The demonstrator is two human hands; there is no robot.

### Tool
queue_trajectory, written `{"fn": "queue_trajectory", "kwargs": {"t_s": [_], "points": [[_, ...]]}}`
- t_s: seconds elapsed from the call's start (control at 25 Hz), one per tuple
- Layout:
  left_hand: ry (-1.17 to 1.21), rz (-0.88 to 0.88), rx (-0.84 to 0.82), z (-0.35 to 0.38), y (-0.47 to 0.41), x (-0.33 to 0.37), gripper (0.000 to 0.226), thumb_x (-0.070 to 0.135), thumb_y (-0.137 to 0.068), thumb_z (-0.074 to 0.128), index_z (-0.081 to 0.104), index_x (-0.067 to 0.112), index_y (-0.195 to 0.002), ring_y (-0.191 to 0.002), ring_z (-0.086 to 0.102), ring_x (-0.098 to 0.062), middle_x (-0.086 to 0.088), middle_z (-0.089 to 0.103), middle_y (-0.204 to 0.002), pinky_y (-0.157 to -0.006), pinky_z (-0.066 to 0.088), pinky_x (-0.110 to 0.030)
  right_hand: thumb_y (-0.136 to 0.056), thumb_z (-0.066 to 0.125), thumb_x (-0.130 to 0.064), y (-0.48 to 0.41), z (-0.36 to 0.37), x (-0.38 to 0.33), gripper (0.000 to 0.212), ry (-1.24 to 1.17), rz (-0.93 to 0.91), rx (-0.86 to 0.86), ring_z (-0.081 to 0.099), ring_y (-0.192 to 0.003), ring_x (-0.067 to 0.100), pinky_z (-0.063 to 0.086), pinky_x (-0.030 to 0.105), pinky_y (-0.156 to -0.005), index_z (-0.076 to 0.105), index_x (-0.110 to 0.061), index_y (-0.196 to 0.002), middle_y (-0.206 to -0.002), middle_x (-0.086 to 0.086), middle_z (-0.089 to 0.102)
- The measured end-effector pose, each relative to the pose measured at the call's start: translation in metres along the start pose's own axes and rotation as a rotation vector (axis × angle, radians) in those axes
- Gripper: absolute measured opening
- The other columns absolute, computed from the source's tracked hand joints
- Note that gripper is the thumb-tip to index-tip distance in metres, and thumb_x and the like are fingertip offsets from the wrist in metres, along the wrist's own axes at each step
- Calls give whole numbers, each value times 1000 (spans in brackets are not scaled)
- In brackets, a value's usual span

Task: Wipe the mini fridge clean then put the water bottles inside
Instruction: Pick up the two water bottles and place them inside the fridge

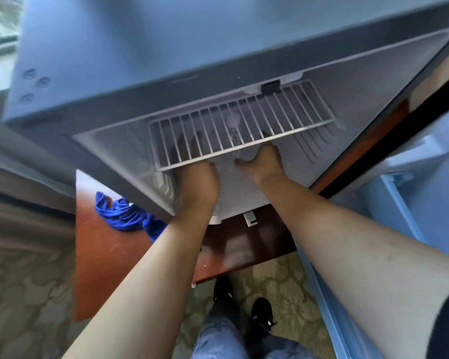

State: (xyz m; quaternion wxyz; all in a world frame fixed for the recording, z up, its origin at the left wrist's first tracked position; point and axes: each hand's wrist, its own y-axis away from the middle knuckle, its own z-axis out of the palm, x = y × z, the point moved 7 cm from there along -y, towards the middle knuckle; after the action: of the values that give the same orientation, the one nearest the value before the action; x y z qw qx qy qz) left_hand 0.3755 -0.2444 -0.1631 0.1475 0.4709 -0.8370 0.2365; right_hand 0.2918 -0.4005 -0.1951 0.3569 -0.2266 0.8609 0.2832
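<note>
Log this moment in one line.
mini fridge open | left hand, right hand under wire shelf | blue cloth on table

One mini fridge [114,47], one wire shelf [244,120], one blue cloth [122,213], two hands [197,182] [259,164], two shoes [222,288] [263,314].

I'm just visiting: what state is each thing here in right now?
Mini fridge: open.
Fridge door: swung open at right.
Wire shelf: inside the fridge, both hands at its front edge.
Left hand: fingers straight under the shelf.
Right hand: at the shelf's front rail, fingers hidden.
Blue cloth: crumpled on the wooden table, untouched.
</note>
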Motion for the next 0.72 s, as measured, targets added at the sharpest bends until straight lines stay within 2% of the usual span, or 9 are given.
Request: {"fn": "queue_trajectory", "kwargs": {"t_s": [0.04, 0.12, 0.16, 0.24, 0.32, 0.4, 0.52, 0.64, 0.72], "points": [[-77, -109, -175, 13, 5, -11, 62, 20, -90, 58, 45, 16, -151, -144, 40, -35, -17, 46, -154, -123, 28, -43, -78, 84, -28, 8, -1, 1, 93, -26, 18, -25, 60, -123, 33, 55, 36, -95, 32, -16, -155, -139, 16, 54], [-126, -281, -499, 37, 27, -24, 68, 24, -94, 61, 33, 22, -156, -139, 43, -43, -19, 40, -153, -116, 38, -49, -86, 77, -28, 24, 11, 11, 95, -42, 89, -130, 55, -129, 35, 48, 33, -96, 17, -20, -159, -144, 18, 50], [-102, -322, -586, 48, 39, -25, 71, 28, -96, 62, 26, 25, -158, -137, 45, -43, -19, 40, -151, -112, 42, -49, -88, 73, -29, 31, 21, 23, 93, -15, 138, -182, 55, -130, 35, 47, 33, -97, 15, -21, -160, -146, 18, 50], [-32, -333, -657, 67, 59, -21, 80, 33, -98, 61, 14, 24, -162, -134, 50, -42, -21, 43, -149, -106, 43, -46, -92, 66, -33, 46, 47, 52, 82, 44, 218, -281, 56, -129, 32, 49, 35, -101, 21, -22, -159, -148, 14, 53], [50, -352, -668, 81, 76, -21, 85, 28, -99, 59, 4, 25, -164, -132, 53, -39, -21, 47, -149, -104, 44, -42, -98, 56, -36, 62, 65, 77, 69, 19, 275, -353, 55, -130, 30, 51, 40, -104, 26, -27, -159, -150, 9, 51], [128, -393, -660, 86, 87, -26, 88, 22, -101, 55, -5, 25, -165, -127, 58, -37, -21, 53, -146, -96, 47, -37, -101, 50, -37, 69, 70, 87, 60, -31, 263, -355, 55, -129, 30, 52, 43, -103, 28, -33, -157, -149, 7, 52], [223, -273, -599, 76, 91, -17, 92, 13, -99, 53, -12, 26, -164, -110, 66, -36, -21, 64, -128, -80, 48, -34, -96, 59, -41, 70, 60, 76, 64, -134, 203, -291, 61, -122, 27, 56, 40, -97, 34, -35, -154, -142, 4, 58], [183, -167, -437, 49, 73, -6, 88, 20, -96, 60, 2, 30, -162, -117, 61, -36, -18, 49, -138, -91, 53, -44, -90, 69, -35, 67, 35, 33, 61, -146, 30, -118, 64, -117, 20, 47, 22, -93, 51, -22, -146, -128, 2, 67], [134, -191, -329, 37, 52, -7, 75, 33, -95, 61, 19, 28, -156, -130, 51, -34, -12, 37, -146, -98, 49, -47, -89, 72, -29, 65, 23, 0, 43, -175, -112, -40, 67, -98, 14, 50, 23, -87, 64, -19, -131, -102, -2, 71]]}}
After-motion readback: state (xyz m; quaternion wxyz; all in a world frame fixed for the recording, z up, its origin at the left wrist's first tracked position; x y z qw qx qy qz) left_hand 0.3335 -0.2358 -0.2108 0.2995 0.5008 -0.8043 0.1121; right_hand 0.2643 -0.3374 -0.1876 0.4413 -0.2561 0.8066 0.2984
